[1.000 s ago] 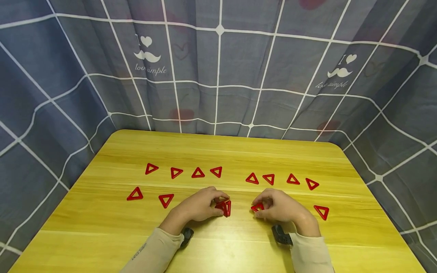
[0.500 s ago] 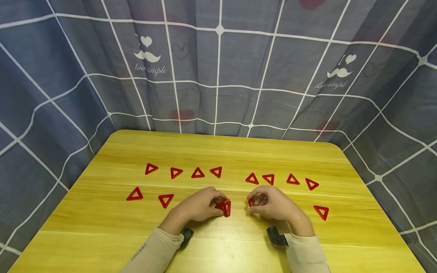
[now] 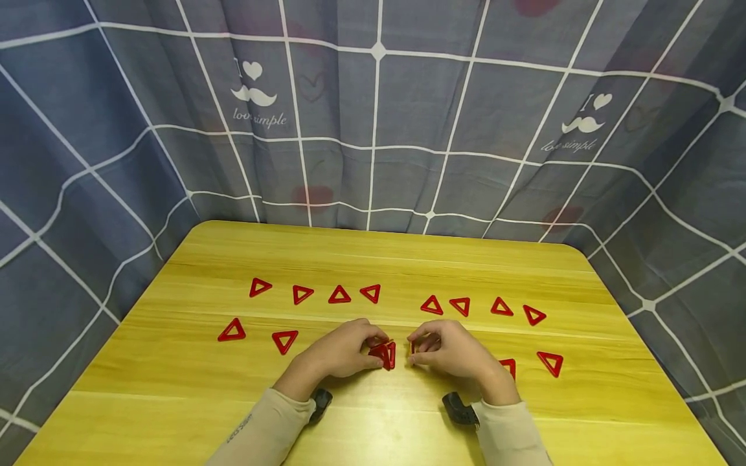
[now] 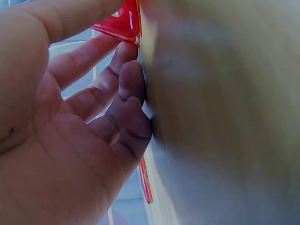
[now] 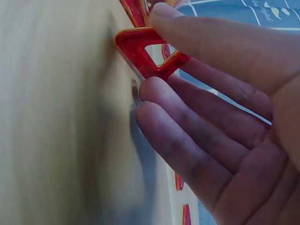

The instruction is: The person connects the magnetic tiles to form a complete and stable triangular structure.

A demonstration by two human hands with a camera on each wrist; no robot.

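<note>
While both hands [image 3: 348, 349] [image 3: 460, 349] pinch, held triangles [image 3: 383, 354] [image 5: 137, 47] sit between them.

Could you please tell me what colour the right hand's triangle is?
The triangle is red, clearest in the right wrist view.

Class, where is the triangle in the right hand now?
Near top centre in the right wrist view, the triangle is pinched in the right hand; in the head view, it is just right of the red pieces in the left hand.
</note>
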